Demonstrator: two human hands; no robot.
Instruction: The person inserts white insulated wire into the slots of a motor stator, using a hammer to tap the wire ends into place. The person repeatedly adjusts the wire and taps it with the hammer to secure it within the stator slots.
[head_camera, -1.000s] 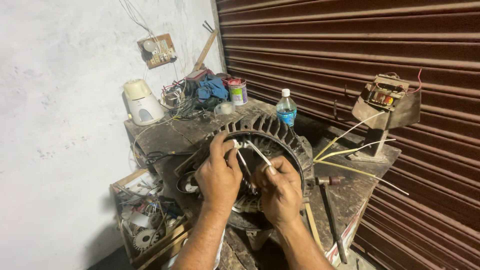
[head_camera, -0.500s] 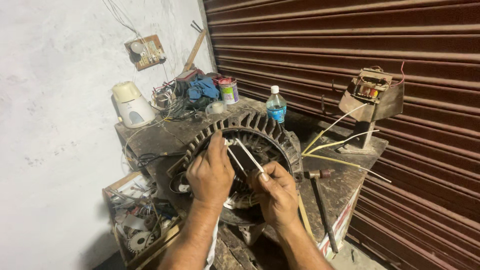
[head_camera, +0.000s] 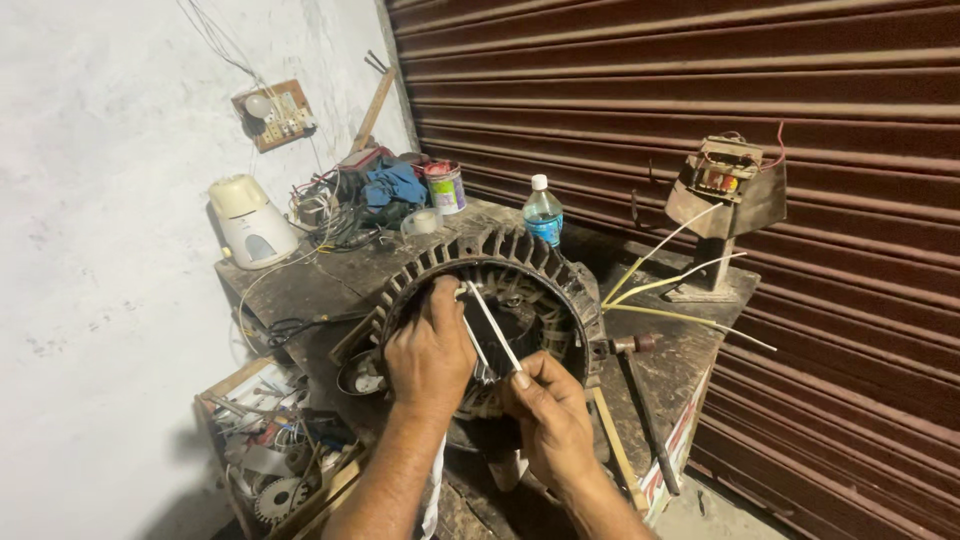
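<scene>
While gripping the finned motor housing (head_camera: 500, 290) on the table (head_camera: 300, 285) with left hand (head_camera: 432, 350) curled over its rim, keep right hand (head_camera: 550, 415) pinched on white strip (head_camera: 495, 328); feed straight along the slot, without kinking.

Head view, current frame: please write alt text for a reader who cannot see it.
Two bare hands work inside a large finned motor housing on a cluttered workbench: the left hand rests on the inner rim while the right hand pinches a thin white strip angled into the opening. Behind stand a water bottle, a paint tin and a rolling shutter.
</scene>
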